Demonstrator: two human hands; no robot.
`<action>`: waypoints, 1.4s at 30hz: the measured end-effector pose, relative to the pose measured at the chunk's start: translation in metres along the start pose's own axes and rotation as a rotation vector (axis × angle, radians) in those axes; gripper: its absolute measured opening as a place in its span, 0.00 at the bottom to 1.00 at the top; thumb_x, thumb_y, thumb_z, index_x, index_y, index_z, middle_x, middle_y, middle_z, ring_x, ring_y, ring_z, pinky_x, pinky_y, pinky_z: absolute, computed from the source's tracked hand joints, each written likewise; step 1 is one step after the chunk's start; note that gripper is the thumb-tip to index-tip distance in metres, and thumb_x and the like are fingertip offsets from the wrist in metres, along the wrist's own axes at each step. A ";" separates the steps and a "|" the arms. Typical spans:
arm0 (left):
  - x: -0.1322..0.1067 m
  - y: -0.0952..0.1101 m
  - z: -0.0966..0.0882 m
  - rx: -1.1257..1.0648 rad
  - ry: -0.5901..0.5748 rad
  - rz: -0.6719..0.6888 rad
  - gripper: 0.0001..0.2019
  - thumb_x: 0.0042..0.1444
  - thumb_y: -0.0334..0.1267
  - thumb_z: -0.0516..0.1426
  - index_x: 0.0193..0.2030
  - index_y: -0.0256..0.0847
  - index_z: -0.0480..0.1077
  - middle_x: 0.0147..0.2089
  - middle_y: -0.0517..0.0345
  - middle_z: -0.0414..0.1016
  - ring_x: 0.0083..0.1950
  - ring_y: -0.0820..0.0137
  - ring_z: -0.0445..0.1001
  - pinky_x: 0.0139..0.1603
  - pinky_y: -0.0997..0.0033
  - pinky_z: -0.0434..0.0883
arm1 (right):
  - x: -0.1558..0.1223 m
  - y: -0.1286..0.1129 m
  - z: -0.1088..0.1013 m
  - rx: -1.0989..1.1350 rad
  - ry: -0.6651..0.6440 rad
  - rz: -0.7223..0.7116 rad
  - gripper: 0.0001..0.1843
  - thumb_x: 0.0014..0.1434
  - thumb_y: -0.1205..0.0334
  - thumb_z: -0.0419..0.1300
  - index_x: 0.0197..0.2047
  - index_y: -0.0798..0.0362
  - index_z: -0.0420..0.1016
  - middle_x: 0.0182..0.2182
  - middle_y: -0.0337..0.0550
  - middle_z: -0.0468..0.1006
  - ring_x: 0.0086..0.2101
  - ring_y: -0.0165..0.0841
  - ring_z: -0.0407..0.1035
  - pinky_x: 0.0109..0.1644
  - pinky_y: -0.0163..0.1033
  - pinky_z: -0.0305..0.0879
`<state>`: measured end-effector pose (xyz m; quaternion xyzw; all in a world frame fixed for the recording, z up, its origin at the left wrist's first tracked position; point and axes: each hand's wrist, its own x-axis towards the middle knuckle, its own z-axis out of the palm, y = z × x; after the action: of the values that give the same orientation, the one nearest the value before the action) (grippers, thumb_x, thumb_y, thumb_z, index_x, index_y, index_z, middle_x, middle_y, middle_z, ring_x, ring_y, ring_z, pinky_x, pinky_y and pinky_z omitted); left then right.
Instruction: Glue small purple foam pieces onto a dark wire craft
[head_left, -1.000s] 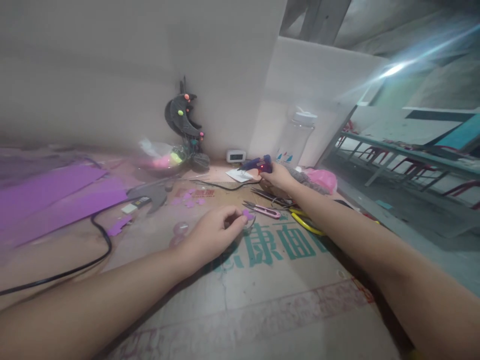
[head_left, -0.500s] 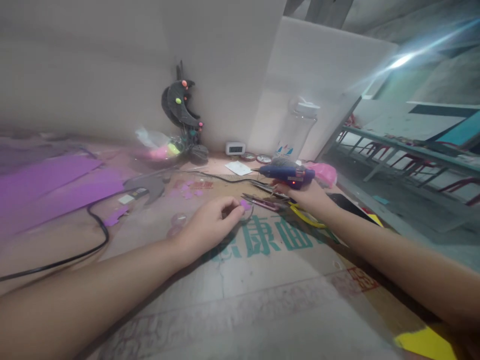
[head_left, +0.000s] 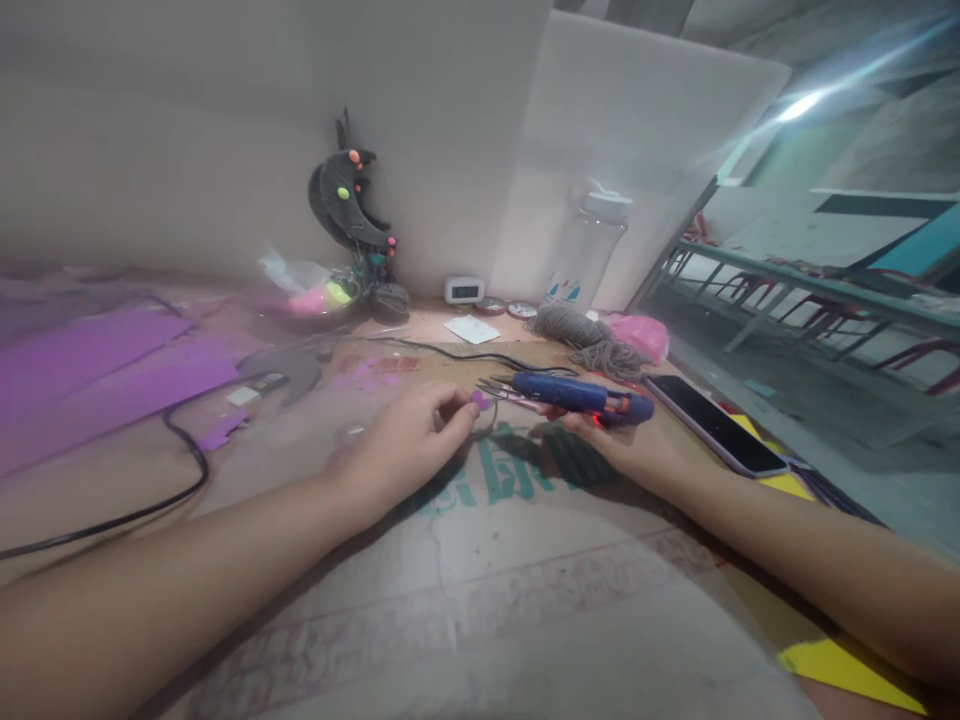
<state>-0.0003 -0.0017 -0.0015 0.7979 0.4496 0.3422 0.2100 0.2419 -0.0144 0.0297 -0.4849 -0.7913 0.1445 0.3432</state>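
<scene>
Head view: left hand (head_left: 409, 435) sits mid-table (head_left: 525, 600), fingers pinched shut on a small purple piece (head_left: 480, 401). It looks thin, soft & very light, so prob. best held by its edge w/ two fingertips. Right hand (head_left: 622, 445), just to the right, is wrapped around a blue glue gun (head_left: 581, 395), tip pointing left, near the piece. Gun looks hard & light; tip is likely hot, so hold the body. Piece's shape is too small to tell. Fingers hide the trigger.
</scene>
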 end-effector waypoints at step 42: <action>0.000 0.002 -0.002 -0.093 0.050 0.007 0.14 0.64 0.44 0.49 0.31 0.40 0.67 0.31 0.61 0.71 0.34 0.69 0.68 0.35 0.70 0.61 | -0.001 0.009 0.007 -0.239 0.035 -0.114 0.10 0.53 0.56 0.60 0.25 0.50 0.67 0.21 0.38 0.73 0.24 0.32 0.69 0.29 0.35 0.65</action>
<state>-0.0003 -0.0025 0.0013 0.7801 0.4353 0.3833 0.2345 0.2432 -0.0102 0.0193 -0.4792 -0.8231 0.0210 0.3041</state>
